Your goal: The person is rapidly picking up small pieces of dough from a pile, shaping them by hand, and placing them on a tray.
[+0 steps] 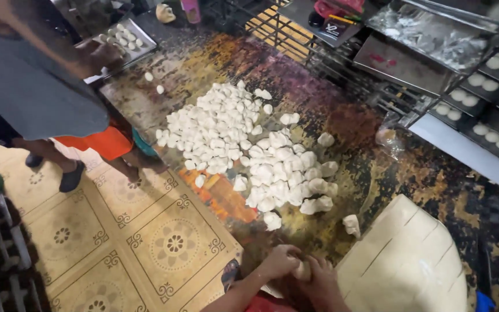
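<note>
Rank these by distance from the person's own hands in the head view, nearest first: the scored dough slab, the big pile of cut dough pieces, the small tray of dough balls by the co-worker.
From the hands, pressed together around a dough piece at the bottom edge:
1. Scored dough slab, just to their right.
2. Pile of cut dough pieces, mid-table ahead.
3. Small tray of dough balls, far top left, by the co-worker's hand.

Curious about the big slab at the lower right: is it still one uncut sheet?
No, the pale dough slab is scored by dark cut lines into many strips and blocks.

dough pieces: soft, matt, floury | table: glossy, mottled, possibly stone | trays: shiny metal
</note>
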